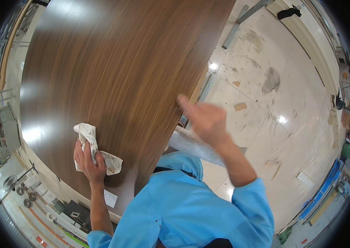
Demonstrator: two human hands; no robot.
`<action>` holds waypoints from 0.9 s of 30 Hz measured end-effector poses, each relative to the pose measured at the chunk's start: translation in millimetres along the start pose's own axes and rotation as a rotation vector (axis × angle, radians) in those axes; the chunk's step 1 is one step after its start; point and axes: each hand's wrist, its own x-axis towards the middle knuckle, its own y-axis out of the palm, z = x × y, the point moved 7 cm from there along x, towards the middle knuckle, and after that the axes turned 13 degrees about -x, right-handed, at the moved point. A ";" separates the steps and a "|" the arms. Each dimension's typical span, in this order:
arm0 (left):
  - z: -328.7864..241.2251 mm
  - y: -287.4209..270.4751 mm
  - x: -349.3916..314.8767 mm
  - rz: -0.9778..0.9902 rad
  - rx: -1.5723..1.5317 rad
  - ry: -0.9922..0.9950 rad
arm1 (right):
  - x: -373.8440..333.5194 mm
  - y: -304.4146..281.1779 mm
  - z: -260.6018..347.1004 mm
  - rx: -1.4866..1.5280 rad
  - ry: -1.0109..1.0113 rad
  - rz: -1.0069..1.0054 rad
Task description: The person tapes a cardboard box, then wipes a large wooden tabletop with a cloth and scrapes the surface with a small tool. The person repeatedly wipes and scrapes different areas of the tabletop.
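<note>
A large brown wood-grain panel with a smooth, shiny top stretches away in front of me. My left hand is closed over a crumpled white rag with dark smudges, pressed against the near left part of the panel. Part of this rag sticks out to the right from under the fingers. At the panel's right edge is my right hand, smeared by motion. One digit reaches toward that edge; the other fingers are too blurred to read.
A white paper label lies by the panel's near edge. Beneath the right side show metal supports and a roll in clear plastic wrap. Cardboard scraps and dark smudges mark the tiled floor. Equipment and a standing fan are at left.
</note>
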 end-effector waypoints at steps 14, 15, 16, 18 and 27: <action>-5.9 -1.7 6.5 0.012 0.018 0.052 | 166.7 25.7 -254.5 -0.147 0.322 -0.278; -8.1 -2.5 6.0 0.002 0.013 0.082 | 163.2 24.8 -245.3 -0.219 0.298 -0.287; -6.4 -1.5 6.1 0.018 0.018 0.052 | 159.0 24.6 -231.2 -0.291 0.266 -0.296; -6.4 0.1 6.1 0.023 0.011 0.045 | 135.2 31.4 -191.5 -0.210 0.185 -0.192; -16.0 -9.0 12.3 -0.098 -0.042 0.172 | -33.4 7.2 69.4 0.044 0.010 -0.109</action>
